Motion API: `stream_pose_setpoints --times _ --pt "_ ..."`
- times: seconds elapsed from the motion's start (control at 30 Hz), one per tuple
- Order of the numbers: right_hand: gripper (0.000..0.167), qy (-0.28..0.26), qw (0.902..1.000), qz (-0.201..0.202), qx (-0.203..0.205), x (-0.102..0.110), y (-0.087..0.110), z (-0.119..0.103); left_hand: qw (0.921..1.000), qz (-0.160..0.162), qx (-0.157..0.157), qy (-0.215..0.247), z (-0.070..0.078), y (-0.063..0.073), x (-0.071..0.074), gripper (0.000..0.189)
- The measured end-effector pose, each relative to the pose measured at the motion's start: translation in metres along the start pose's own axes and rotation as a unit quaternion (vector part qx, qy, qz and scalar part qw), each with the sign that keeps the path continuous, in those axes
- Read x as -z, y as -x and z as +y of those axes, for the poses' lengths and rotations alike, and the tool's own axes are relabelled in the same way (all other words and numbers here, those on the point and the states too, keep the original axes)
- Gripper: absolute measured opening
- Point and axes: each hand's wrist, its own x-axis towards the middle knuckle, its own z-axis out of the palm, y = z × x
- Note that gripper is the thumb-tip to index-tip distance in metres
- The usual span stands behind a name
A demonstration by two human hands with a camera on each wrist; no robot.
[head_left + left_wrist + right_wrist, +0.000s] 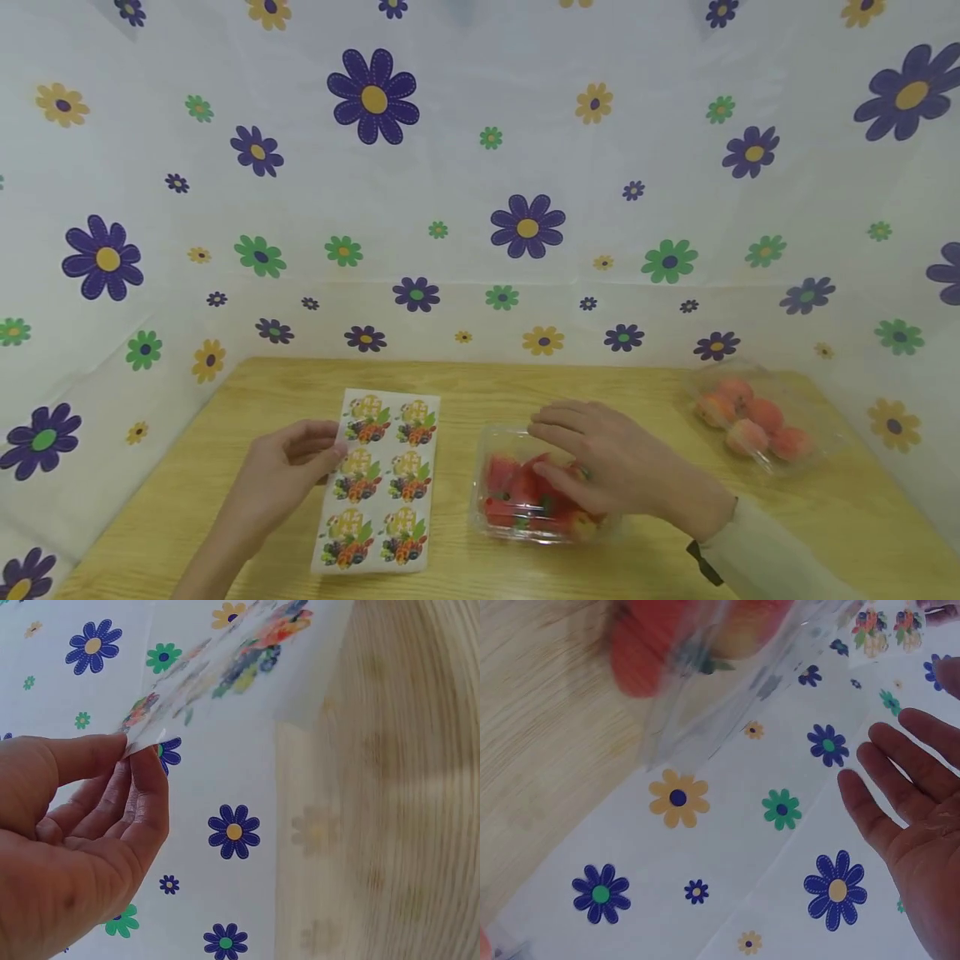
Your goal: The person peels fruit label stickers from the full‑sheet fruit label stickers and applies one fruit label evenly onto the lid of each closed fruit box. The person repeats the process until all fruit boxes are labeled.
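Observation:
A white sheet of fruit-print stickers (384, 483) is pinched at its left edge between the thumb and fingers of my left hand (281, 471). The left wrist view shows the sheet (247, 667) raised and tilted, its edge caught at my fingertips. To the right of the sheet stands a clear plastic box (477, 512) with several red fruits (525, 492) inside. Over this box hovers my right hand (600, 458), hiding part of its right side. In the right wrist view my right hand (930, 817) has its fingers extended and apart from the box, holding nothing.
At the back right of the wooden table (525, 387) is another clear container (813, 408), holding several reddish peach-like fruits (765, 415). A white sheet with printed flowers (450, 183) hangs behind and at both sides of the table.

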Motion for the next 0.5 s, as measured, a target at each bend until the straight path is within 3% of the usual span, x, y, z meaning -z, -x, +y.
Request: stream_pose_setpoints --times 0.23,0.5 --pt "0.026 -0.038 0.9963 0.053 0.055 -0.005 -0.02 -0.003 0.9996 0.005 -0.015 0.026 0.007 0.009 -0.004 0.04" --pt "0.023 -0.026 0.9952 0.066 0.067 -0.006 -0.041 -0.012 0.9987 -0.001 -0.035 0.037 0.008 0.018 -0.007 0.036"
